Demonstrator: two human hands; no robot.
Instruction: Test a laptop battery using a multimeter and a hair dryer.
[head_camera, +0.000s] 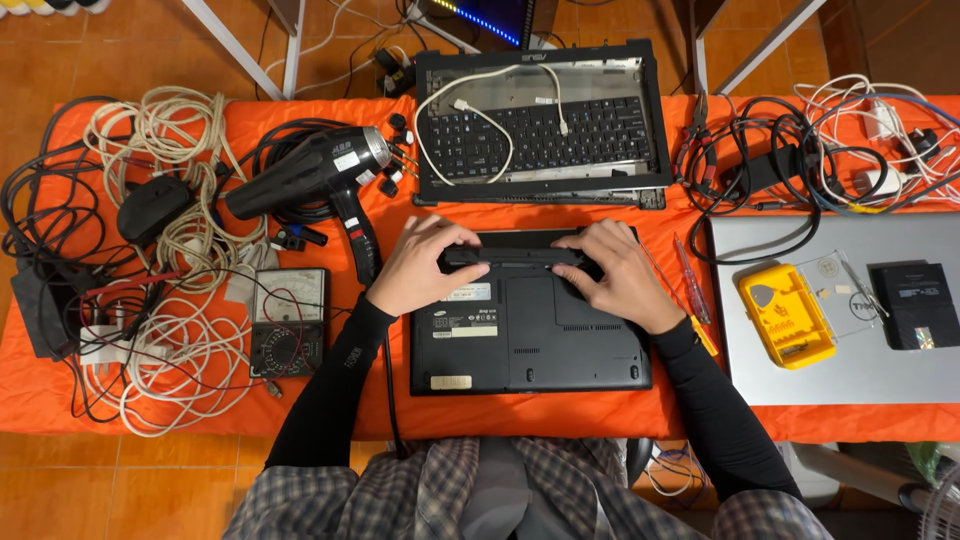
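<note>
Orange table (560, 418): my L hand (420, 268) & R hand (618, 275) both closed on laptop (530, 340) battery (512, 257); I'd pull evenly.

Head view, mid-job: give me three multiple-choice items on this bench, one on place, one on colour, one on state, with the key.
1. Where does the heat gun lie?
A. left of the dark laptop
B. on the silver laptop
C. on the floor

2. What colour is the bit case?
A. blue
B. yellow
C. white

3. How does the dark laptop lie?
A. open, screen lit
B. standing on edge
C. underside up, both hands on its battery

Key: 1 A, it lies on the orange cloth up and left of it. 2 B, its tray is yellow, with a clear lid. 3 C, labels and vents face up; the left hand and right hand grip the long black bar at its far edge.
</note>
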